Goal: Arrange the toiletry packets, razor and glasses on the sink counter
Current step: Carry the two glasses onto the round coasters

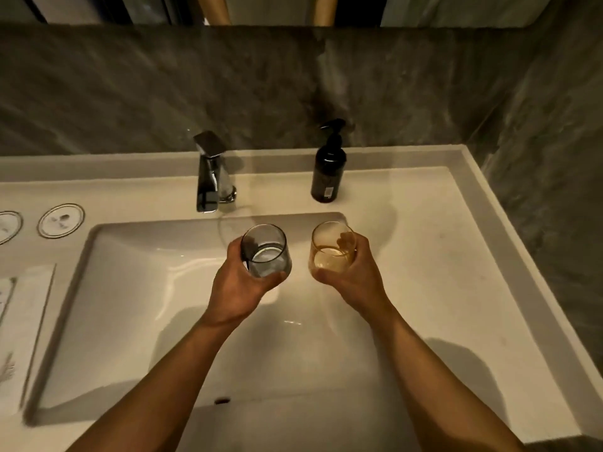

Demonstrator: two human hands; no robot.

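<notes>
My left hand [235, 288] grips a smoky grey glass [266, 251] from the side, upright, over the back right part of the basin. My right hand [350, 272] holds an amber glass [331, 251] the same way, just right of the grey one, above the basin's right rim. The two glasses are a small gap apart. Two round coasters [61, 220] lie on the counter at the far left. Flat white packets [6, 324] lie on a tray at the left edge, partly cut off. No razor shows.
A chrome faucet [210, 172] stands behind the white basin [137, 305]. A dark pump bottle [328, 171] stands on the counter [440, 256] at the back right. A grey stone wall closes the back and right side.
</notes>
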